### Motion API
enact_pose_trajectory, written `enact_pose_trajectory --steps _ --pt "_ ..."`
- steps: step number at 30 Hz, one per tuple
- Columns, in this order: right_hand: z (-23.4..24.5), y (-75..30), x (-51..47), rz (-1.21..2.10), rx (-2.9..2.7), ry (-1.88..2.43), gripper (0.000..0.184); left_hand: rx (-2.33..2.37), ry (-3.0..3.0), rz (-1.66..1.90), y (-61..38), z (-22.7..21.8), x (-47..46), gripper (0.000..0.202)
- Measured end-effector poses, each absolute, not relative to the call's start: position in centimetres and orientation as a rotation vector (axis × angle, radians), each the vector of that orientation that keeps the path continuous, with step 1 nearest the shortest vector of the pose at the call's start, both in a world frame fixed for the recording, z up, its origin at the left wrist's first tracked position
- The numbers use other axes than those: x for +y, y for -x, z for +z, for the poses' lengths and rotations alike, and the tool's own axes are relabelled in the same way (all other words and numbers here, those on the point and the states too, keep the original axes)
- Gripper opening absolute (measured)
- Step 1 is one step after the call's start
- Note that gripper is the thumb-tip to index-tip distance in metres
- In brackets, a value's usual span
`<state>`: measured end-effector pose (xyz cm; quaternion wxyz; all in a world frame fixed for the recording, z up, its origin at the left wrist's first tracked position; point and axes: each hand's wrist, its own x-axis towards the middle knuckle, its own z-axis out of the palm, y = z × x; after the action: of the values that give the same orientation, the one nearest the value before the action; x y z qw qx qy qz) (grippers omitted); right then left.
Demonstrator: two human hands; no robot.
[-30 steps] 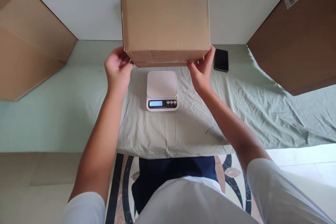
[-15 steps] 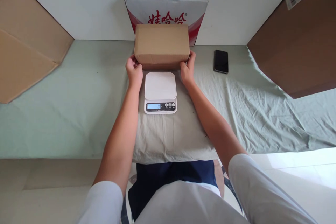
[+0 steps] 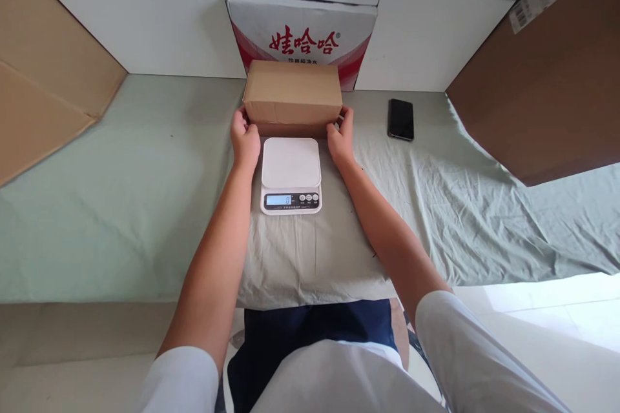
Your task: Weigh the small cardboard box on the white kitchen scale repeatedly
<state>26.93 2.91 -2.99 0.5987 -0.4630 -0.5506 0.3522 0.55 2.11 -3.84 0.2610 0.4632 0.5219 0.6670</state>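
Note:
A brown cardboard box (image 3: 293, 84) is gripped at its two ends, just beyond a white digital scale (image 3: 291, 164). My left hand (image 3: 245, 139) is closed on its left end, thumb at the near lower corner. At the opposite end my right hand (image 3: 341, 135) holds the box the same way; the fingers of both hands are partly hidden behind it. The scale's lit display reads 0, and nothing lies on its plate. Whether the box's underside touches the cloth cannot be made out.
Behind the box stands a white and red printed carton (image 3: 300, 19) against white panels. A black phone (image 3: 401, 120) lies to the right on the green cloth (image 3: 145, 193). Large cardboard pieces rise at the left (image 3: 48, 71) and right (image 3: 542, 90).
The box has come down lower in front of the printed carton, with both hands still on it; more of the red lettering shows. The view has shifted slightly.

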Motion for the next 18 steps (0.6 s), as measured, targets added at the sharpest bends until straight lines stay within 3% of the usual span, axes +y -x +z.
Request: enact_pose_trajectory --steps 18 --pt "-3.4 -27.04 3.12 0.811 -1.273 1.086 0.043 1.44 -1.306 1.79 0.04 -4.15 2.16 0.023"
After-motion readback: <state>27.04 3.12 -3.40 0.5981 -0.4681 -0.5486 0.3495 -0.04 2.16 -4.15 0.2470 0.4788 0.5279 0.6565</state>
